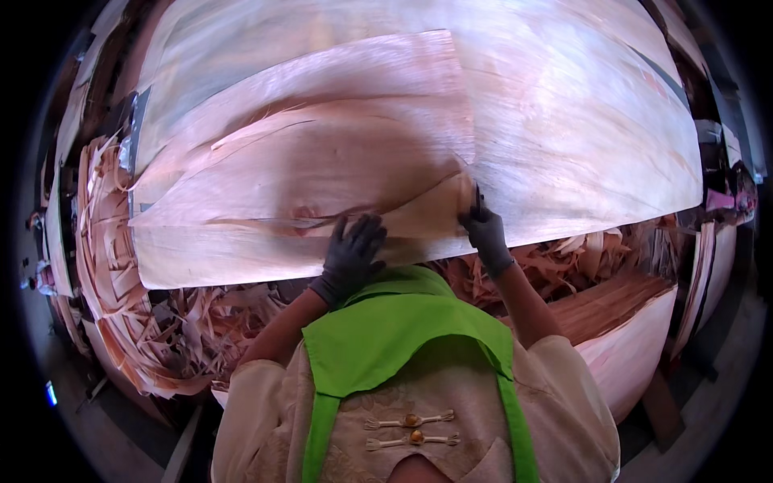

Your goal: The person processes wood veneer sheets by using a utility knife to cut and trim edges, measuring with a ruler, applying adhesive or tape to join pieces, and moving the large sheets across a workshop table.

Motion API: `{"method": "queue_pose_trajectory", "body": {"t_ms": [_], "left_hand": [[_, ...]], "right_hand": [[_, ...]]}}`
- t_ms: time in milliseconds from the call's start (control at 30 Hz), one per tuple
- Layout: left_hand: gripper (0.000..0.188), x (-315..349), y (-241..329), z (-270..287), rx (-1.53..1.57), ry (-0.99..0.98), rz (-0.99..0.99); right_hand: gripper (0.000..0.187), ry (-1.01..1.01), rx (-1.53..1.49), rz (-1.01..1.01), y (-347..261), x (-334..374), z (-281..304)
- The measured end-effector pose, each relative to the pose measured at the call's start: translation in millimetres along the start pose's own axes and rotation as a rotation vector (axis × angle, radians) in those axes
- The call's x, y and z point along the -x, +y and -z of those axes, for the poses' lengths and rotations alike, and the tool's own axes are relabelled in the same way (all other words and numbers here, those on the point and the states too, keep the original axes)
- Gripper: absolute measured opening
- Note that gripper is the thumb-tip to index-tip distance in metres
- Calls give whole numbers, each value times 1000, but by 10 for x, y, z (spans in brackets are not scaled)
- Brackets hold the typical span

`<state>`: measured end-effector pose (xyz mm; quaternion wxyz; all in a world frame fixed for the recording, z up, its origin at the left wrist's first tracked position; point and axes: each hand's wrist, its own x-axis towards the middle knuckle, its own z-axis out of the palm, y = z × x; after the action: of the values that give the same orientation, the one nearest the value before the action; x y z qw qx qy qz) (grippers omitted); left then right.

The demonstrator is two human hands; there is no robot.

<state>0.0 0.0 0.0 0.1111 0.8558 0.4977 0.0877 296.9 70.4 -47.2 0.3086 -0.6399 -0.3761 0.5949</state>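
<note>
My left hand (352, 256), in a dark grey glove, lies with spread fingers on the near edge of a thin pinkish wood veneer sheet (354, 161). Wavy and torn along its near side, this sheet lies on a broad pale veneer sheet (564, 153). A narrow tan strip (431, 208) of veneer stretches between my two hands. At the right end of that strip is my gloved right hand (487, 235), its fingers closed around a slim dark tool (478, 197). The tool points away from me; its tip is too dark to make out.
Curled veneer scraps (201, 330) are heaped below the near edge at left. More scraps (547, 270) lie at right, beside a stack of reddish veneer (608, 310). Upright bundles of veneer (105, 217) stand at the left end. Other people (42, 278) appear small at the far left.
</note>
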Motion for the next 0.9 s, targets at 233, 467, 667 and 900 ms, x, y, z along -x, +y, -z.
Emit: {"method": "queue_pose_trajectory", "body": {"t_ms": [233,467,667,900], "left_hand": [[64,-25,252,-159,29,-72,99],[68,-67,248,-364,28,-43,204],[67,-65,263,-303,34,4,215],[64,-64,268,-215,0,19,236]], "right_hand": [[21,35,80,-32,-62,-68,-15],[23,61,93,-66,-60,-48,-28],[26,101,97,-26,48,-69,-47],[29,99,156,47,1,-59,-54]]}}
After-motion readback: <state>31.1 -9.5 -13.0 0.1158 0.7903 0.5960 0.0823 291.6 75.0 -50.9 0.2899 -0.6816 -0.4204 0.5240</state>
